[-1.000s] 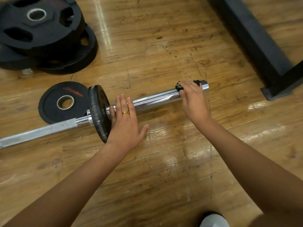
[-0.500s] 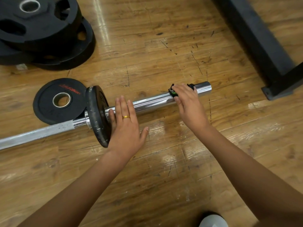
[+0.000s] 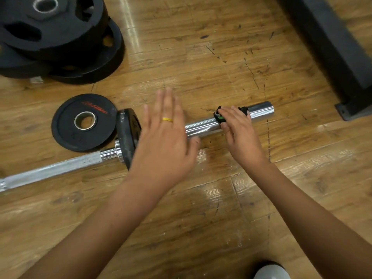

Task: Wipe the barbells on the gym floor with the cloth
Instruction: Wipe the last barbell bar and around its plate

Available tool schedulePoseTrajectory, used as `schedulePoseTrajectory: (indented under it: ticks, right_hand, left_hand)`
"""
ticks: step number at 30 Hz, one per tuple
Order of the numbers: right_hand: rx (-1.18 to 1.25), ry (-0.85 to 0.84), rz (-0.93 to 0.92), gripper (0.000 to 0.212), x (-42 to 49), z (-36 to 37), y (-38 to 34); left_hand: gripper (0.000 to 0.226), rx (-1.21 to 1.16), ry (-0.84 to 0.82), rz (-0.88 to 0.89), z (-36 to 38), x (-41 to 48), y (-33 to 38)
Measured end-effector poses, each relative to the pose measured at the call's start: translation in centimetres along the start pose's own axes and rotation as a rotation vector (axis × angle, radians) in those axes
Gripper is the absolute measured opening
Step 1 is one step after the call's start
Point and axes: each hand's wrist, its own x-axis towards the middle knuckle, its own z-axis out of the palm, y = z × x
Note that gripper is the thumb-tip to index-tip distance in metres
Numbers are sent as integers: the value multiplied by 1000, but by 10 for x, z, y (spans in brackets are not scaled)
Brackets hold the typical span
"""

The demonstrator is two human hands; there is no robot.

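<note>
Your right hand (image 3: pixel 241 135) pinches the collar (image 3: pixel 218 116) on the barbell (image 3: pixel 201 127), probably to slide it off; your left hand (image 3: pixel 163 146), fingers spread, hovers near the plate (image 3: pixel 125 133).

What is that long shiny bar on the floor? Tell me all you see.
The barbell is a chromed, steel-looking bar lying across the wooden floor, slanting up to the right. Its duller shaft runs off the left edge; a scuffed black plate stands on its thick sleeve. The right hand grips a black-and-green collar near its end.
</note>
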Motion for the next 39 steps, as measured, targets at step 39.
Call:
schedulePoseTrajectory:
  ticks: [39]
  right_hand:
    - [-237, -122, -183, 38, 21, 21, -47]
  left_hand:
    - [75, 165, 3, 93, 5, -24, -93]
